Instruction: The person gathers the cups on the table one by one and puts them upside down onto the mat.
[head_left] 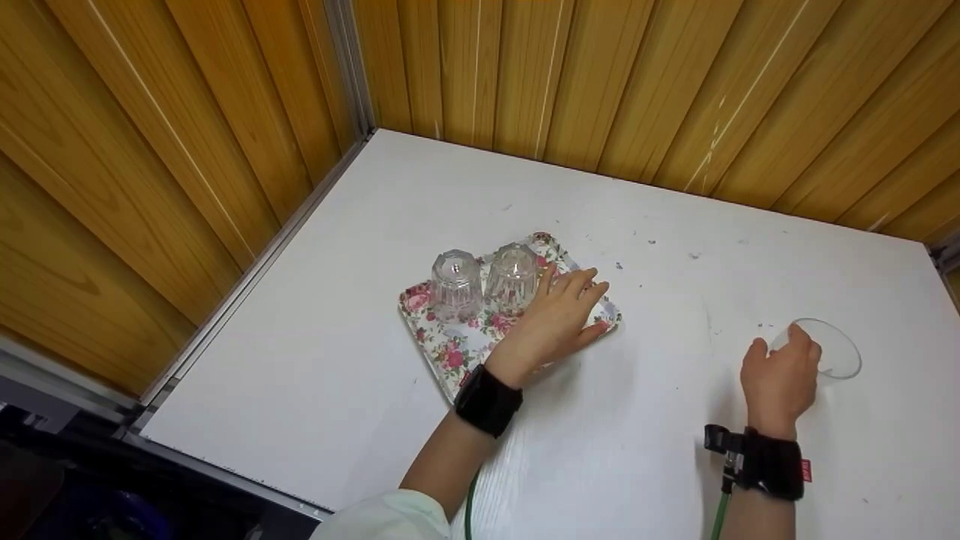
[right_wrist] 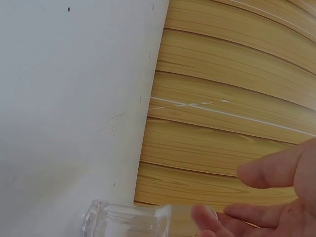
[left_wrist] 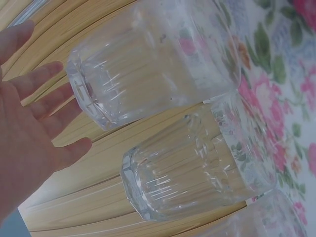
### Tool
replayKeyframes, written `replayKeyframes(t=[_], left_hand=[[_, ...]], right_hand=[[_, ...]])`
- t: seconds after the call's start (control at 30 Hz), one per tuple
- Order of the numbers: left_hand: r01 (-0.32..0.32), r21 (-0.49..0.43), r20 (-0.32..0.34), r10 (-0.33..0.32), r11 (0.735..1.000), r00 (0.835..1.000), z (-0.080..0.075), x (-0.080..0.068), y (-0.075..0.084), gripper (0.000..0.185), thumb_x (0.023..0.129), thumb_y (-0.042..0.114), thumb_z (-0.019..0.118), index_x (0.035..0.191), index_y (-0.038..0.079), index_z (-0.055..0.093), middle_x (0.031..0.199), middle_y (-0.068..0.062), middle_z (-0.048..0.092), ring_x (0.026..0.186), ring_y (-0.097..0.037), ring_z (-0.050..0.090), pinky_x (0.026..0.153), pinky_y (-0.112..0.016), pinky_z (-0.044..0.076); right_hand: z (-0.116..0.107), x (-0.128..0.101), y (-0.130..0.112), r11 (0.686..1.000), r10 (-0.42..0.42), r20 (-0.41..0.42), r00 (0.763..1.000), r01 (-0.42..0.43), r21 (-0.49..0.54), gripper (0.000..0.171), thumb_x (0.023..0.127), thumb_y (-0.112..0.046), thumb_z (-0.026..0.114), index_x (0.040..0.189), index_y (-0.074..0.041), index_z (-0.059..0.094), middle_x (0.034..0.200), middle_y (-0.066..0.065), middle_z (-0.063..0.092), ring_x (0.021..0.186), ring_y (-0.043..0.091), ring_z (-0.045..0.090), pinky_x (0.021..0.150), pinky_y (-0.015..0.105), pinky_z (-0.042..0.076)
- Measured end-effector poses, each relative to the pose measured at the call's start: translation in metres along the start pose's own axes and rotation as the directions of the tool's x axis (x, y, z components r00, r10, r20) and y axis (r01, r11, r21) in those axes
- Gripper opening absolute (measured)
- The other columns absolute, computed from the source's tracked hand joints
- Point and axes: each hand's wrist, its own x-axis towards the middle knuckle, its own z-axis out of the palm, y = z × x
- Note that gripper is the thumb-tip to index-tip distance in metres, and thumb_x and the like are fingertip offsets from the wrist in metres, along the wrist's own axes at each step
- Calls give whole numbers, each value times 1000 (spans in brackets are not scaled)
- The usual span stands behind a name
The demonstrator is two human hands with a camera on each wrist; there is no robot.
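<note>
A floral tray (head_left: pixel 452 352) lies on the white table with upside-down clear glasses on it. Two show plainly in the head view: a left glass (head_left: pixel 456 285) and a right glass (head_left: pixel 514 277). My left hand (head_left: pixel 551 322) is over the tray's right part, fingers spread and holding nothing. In the left wrist view its fingers come close to the base of the nearest glass (left_wrist: pixel 153 64); contact is unclear. Another glass (left_wrist: pixel 182 168) stands beside it. My right hand (head_left: pixel 782 375) is beside an upright glass (head_left: pixel 840 367), fingers at its rim and thumb apart.
Wood-patterned panels (head_left: pixel 637 90) rise behind and to the left of the white table (head_left: pixel 315 360). Small dark marks dot the tabletop. A green cable (head_left: pixel 470 502) runs from my left wrist strap, another from the right.
</note>
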Motion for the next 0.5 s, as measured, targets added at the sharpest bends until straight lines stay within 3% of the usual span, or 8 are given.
replayKeyframes(t=[0.5], left_hand=[[11,-3,36,-11,1000,999,1,2,1,56,91,46,45,138,17,37,144,-5,34,132,-19,31,113,-46,8]], right_hand=[[-1,5,5,999,32,36,999,-30,-42,51,91,-12,38,135,13,29,128,37,37,110,53,41,83,63,38]])
